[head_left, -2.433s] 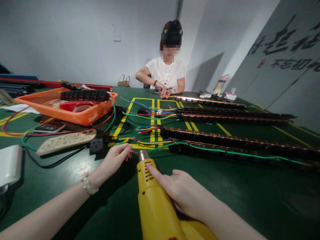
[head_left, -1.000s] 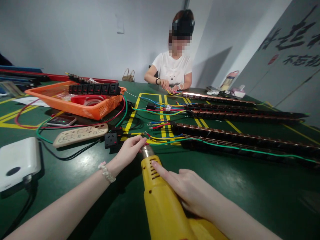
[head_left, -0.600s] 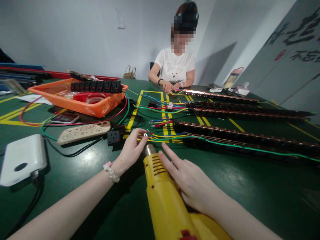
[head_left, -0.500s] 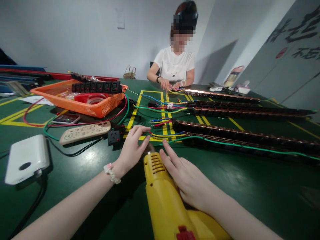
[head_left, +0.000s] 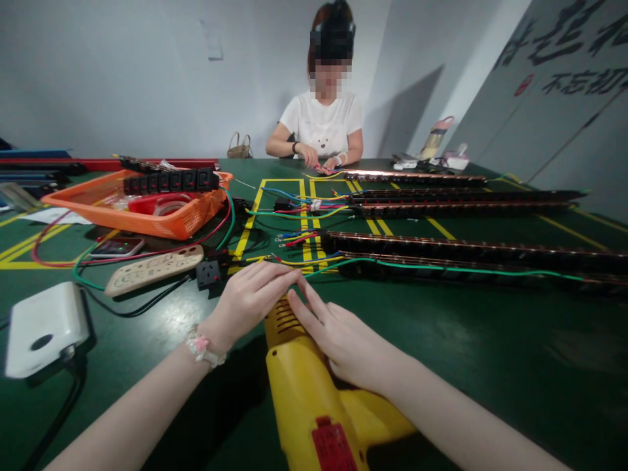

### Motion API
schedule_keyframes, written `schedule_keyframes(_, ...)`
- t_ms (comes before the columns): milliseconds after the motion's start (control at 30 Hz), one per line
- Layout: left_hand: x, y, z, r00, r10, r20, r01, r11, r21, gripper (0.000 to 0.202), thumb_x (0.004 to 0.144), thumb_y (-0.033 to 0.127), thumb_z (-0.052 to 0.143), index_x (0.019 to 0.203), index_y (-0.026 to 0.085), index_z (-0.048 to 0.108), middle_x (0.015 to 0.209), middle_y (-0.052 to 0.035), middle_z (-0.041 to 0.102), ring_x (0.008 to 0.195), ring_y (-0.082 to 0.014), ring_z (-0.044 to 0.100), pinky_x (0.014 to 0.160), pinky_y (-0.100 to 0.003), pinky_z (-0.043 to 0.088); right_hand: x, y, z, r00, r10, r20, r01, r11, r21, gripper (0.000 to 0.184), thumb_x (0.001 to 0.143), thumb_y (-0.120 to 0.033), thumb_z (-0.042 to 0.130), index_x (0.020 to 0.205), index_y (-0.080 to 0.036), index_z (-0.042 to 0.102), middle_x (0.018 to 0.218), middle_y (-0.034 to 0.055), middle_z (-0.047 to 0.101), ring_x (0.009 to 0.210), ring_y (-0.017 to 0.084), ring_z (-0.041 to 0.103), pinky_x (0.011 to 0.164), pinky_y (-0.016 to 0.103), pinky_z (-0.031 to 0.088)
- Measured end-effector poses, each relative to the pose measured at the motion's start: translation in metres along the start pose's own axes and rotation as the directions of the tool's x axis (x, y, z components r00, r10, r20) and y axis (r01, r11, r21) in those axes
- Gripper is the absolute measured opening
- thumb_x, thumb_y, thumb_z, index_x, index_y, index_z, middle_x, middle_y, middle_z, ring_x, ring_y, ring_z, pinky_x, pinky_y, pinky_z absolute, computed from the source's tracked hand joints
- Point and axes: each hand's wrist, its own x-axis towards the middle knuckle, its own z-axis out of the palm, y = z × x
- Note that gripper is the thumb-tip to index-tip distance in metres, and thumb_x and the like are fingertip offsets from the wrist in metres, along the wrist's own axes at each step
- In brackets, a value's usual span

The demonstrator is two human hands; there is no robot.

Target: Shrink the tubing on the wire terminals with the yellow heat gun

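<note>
Hands (head_left: pixel 252 297) (head_left: pixel 353 347) at heat gun (head_left: pixel 297 392), axis pts fwd-L

Clock positions are read from the heat gun (head_left: pixel 304 386), with 12 o'clock straight ahead. The heat gun lies on the counter (head_left: pixel 490 379); the left hand (head_left: pixel 252 294) is at 11 o'clock over its front end, the right hand (head_left: pixel 350 340) at 1 o'clock. A box (head_left: pixel 49 320) lies between 9 and 10 o'clock. Between 10 and 11 lie the phone case (head_left: pixel 147 271) and, just beside its right end, the socket block (head_left: pixel 209 275). Behind the case lies the phone (head_left: pixel 118 247), before the basket (head_left: pixel 147 224); a socket strip (head_left: pixel 169 182) lies across the basket. At 1 to 2 o'clock extend the near strips (head_left: pixel 441 248), behind them the middle strips (head_left: pixel 441 204). A co-worker (head_left: pixel 324 124) sits at 12 o'clock behind the counter.
</note>
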Motion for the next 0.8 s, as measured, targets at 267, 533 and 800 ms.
schedule_keyframes(267,0.007,0.003,-0.001,0.999,0.017,0.039,-0.017,1.000,-0.010,0.018,0.089,0.015,0.050,0.104,0.014,0.059,0.100,-0.0088,0.068,0.091,-0.0173,0.064,0.080,-0.031,0.053,0.000,-0.001,-0.004,0.999,0.035,0.028,-0.034,0.999,-0.022,0.121,0.053,0.007,0.051,0.141,-0.021,-0.028,0.151,0.0269,-0.009,0.086,0.024,0.060,0.074,0.042,0.049)
schedule_keyframes(533,0.018,0.006,-0.001,0.992,-0.002,0.124,0.004,1.000,-0.020,0.012,0.090,0.013,0.044,0.094,0.013,0.055,0.089,-0.0082,0.065,0.083,-0.0167,0.062,0.074,-0.029,0.053,0.000,0.000,-0.003,1.000,0.026,0.013,-0.026,0.999,-0.023,0.114,0.059,0.004,0.052,0.145,-0.022,-0.018,0.153,0.0238,0.001,0.080,0.021,0.059,0.071,0.041,0.049)
schedule_keyframes(800,0.022,0.008,-0.001,0.972,-0.034,0.231,0.023,0.999,0.048,0.014,0.089,0.010,0.041,0.086,0.013,0.055,0.081,-0.0062,0.061,0.078,-0.0168,0.057,0.070,-0.029,0.051,0.000,-0.001,-0.005,0.999,0.030,0.035,-0.028,0.999,-0.037,0.115,0.060,0.004,0.053,0.145,-0.020,-0.020,0.151,0.0281,-0.001,0.077,0.023,0.061,0.067,0.042,0.050)
